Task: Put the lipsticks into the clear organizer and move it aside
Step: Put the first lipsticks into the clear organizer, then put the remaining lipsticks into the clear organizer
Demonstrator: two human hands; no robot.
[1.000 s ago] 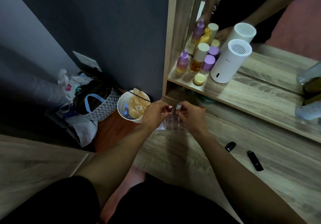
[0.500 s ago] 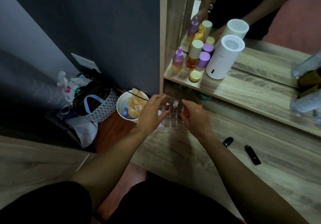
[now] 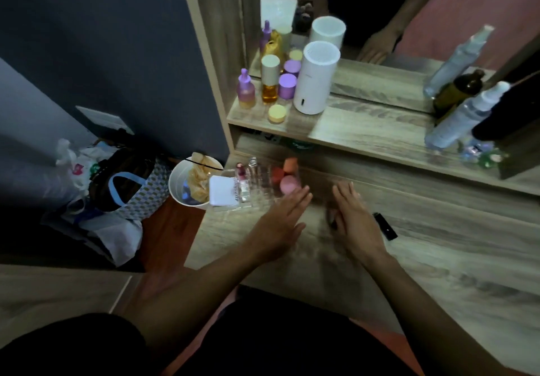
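Note:
The clear organizer (image 3: 258, 184) stands at the left end of the wooden tabletop (image 3: 438, 259), by its far edge. A red-capped lipstick (image 3: 240, 171) and a clear-topped one (image 3: 252, 163) stand upright in its left slots. A long black lipstick (image 3: 385, 226) lies flat on the tabletop, right of my right hand. My left hand (image 3: 280, 218) hovers flat with fingers apart, just right of the organizer and not touching it. My right hand (image 3: 355, 219) is also spread, palm down; a small dark thing (image 3: 331, 221) shows blurred at its thumb.
Orange, red and pink makeup sponges (image 3: 287, 177) sit against the organizer's right side, a white square pad (image 3: 222, 193) at its left. Bottles and a white cylinder (image 3: 317, 79) fill the shelf above. Spray bottles (image 3: 461, 115) stand right. A white bin (image 3: 190, 183) and bags sit on the floor left.
Both hands have let go of the lipsticks standing in the organizer and pulled back toward me and to the right. The view has shifted, which uncovers the sponges.

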